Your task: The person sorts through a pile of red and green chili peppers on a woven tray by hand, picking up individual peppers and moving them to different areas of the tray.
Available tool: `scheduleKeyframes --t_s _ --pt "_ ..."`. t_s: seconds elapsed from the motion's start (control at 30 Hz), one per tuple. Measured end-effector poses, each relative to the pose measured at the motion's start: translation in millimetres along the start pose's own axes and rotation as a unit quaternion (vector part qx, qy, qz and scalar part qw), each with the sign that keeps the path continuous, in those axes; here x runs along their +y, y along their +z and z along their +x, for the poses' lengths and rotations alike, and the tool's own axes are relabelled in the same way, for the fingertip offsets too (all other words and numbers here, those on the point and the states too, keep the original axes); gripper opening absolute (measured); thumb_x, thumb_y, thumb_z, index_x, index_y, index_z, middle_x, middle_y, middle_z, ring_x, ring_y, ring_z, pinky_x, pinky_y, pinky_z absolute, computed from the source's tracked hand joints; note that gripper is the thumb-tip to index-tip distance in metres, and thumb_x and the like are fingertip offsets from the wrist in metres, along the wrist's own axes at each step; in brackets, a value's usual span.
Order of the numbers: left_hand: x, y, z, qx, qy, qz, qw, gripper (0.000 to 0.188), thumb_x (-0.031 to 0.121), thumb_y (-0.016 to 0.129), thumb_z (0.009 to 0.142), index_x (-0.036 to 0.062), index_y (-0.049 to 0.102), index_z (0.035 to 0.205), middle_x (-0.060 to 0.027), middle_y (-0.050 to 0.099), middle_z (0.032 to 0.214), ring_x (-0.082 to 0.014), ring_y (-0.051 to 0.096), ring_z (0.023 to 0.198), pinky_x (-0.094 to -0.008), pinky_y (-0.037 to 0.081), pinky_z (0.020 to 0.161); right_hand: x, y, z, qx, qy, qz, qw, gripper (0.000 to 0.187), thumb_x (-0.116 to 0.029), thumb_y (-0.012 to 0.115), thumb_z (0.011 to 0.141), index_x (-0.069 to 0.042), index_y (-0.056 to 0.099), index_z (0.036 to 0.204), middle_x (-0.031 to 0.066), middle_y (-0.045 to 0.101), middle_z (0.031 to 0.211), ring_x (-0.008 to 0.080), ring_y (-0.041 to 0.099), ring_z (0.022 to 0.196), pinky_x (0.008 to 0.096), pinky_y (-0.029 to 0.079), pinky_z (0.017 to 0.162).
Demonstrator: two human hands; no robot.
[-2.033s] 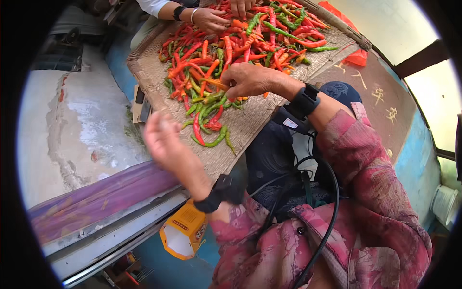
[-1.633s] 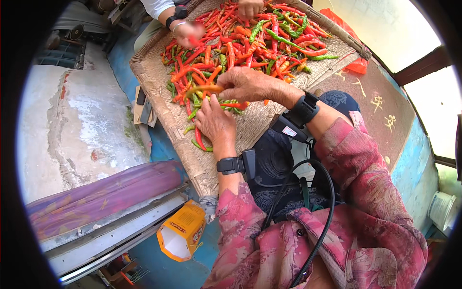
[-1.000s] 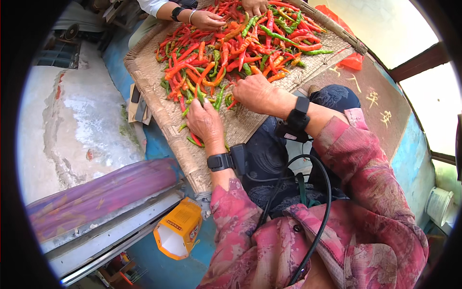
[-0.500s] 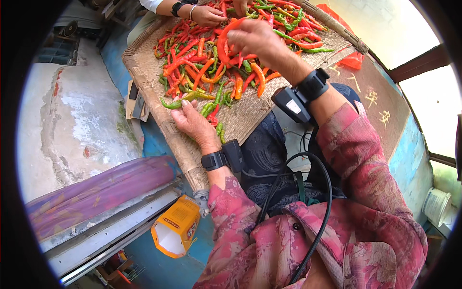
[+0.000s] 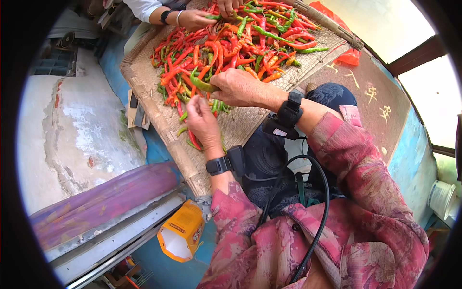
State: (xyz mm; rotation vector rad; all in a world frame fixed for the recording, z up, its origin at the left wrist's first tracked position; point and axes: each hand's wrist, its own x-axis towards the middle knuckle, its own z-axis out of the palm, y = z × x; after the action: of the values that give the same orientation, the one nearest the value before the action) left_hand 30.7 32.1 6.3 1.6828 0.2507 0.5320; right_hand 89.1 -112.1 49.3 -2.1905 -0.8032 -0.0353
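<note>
A green chili pepper [image 5: 202,83] is held at one end by my right hand [image 5: 240,87], its curved tip pointing up and left over the pile. Just below it my left hand [image 5: 204,126] has its fingers curled together; whatever they hold, if anything, is hidden. A red chili pepper [image 5: 194,139] lies on the mat beside my left hand. Beyond both hands spreads a heap of red, orange and green chili peppers [image 5: 236,45] on a woven tray [image 5: 156,108].
Across the tray, a co-worker's hands [image 5: 195,19] are among the peppers. A red plastic bag [image 5: 349,57] lies past the tray's right rim. Below its near left corner stands a yellow box [image 5: 183,229]. A black cable [image 5: 328,192] loops over my lap.
My right hand has come down and left from above the heap and now holds a green pepper. The green pepper in my left hand is gone from it; its fingers have curled in.
</note>
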Motion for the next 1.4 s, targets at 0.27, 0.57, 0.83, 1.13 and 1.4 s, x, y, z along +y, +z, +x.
scheduleKeyframes --t_s 0.27,0.57,0.83,1.13,1.4 --pt "5.9 8.5 -11.6 -0.163 0.171 0.540 0.808 0.048 0.019 0.069 0.071 0.0072 0.053 0.114 -0.0125 0.059 0.102 -0.0314 0.050 0.101 -0.0432 0.035 0.091 21.0 -35.8 27.2 0.322 0.085 0.038 0.942 0.033 -0.015 0.061 0.078 0.003 0.052 0.105 0.0231 0.060 0.089 0.0363 0.060 0.087 0.0424 0.048 0.074" --pt "-8.9 4.9 -6.7 -0.115 0.212 0.530 0.813 0.032 0.011 0.060 0.076 0.0059 0.055 0.107 -0.0131 0.056 0.086 -0.0320 0.052 0.089 -0.0439 0.039 0.081 5.7 9.5 -4.5 0.002 -0.058 -0.093 0.994 0.018 -0.017 0.062 0.071 -0.006 0.059 0.085 0.0131 0.062 0.069 0.0299 0.064 0.065 0.0407 0.050 0.054" --pt "2.6 10.9 -14.4 -0.034 0.277 0.358 0.891 0.015 0.007 0.055 0.082 0.0016 0.056 0.096 -0.0143 0.056 0.085 -0.0329 0.054 0.079 -0.0419 0.043 0.069 3.8 21.5 -13.0 0.018 -0.072 -0.157 0.985 0.014 -0.013 0.058 0.073 -0.006 0.057 0.084 0.0120 0.061 0.064 0.0280 0.063 0.061 0.0391 0.049 0.051" --pt "-0.2 9.8 -6.7 0.058 0.185 0.205 0.959 0.027 0.007 0.049 0.088 0.0019 0.050 0.115 -0.0198 0.061 0.096 -0.0324 0.059 0.088 -0.0378 0.046 0.075 6.1 -37.9 4.8 0.081 0.026 -0.170 0.982 0.017 -0.021 0.058 0.077 -0.005 0.051 0.077 0.0143 0.057 0.055 0.0325 0.060 0.053 0.0434 0.047 0.046" --pt "12.1 7.9 -3.8 0.050 0.085 0.106 0.989 0.033 0.007 0.044 0.091 0.0002 0.040 0.123 -0.0197 0.059 0.100 -0.0249 0.060 0.091 -0.0349 0.047 0.081 11.1 -49.4 12.2 0.192 0.030 -0.020 0.981 0.029 -0.017 0.056 0.081 -0.004 0.054 0.107 0.0174 0.059 0.065 0.0361 0.061 0.068 0.0433 0.049 0.061"
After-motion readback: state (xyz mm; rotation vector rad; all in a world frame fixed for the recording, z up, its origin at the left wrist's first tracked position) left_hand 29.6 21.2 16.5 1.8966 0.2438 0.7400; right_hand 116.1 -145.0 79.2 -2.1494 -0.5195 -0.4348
